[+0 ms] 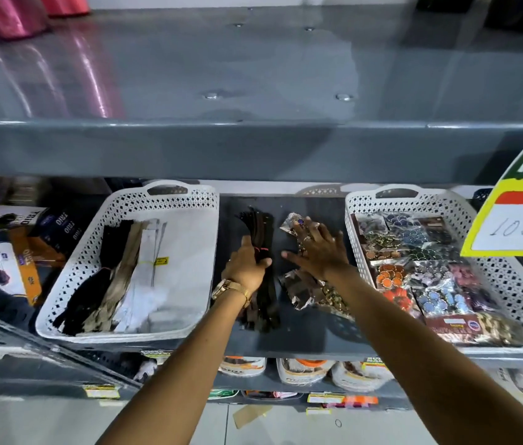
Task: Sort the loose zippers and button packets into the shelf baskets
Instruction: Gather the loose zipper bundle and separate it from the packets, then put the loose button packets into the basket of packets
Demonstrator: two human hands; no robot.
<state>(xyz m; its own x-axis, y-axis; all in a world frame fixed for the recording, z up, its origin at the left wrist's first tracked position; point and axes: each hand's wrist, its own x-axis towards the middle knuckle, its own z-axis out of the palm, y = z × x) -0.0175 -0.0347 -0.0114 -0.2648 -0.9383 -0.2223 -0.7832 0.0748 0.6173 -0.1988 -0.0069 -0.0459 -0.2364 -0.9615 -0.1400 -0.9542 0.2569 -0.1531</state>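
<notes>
A bundle of dark zippers (258,226) lies on the grey shelf between two white baskets. My left hand (247,268) grips the bundle around its middle. My right hand (318,252) lies flat with spread fingers on loose clear button packets (292,224); more packets (311,292) lie under my wrist. The left basket (170,195) holds black, beige and white zippers (125,268). The right basket (491,271) is filled with packets of coloured buttons (427,271).
An upper grey shelf (253,146) overhangs the baskets. Boxed goods (3,264) stand at the left. A yellow price sign (520,213) hangs at the right. Round packs (305,370) sit on the shelf below.
</notes>
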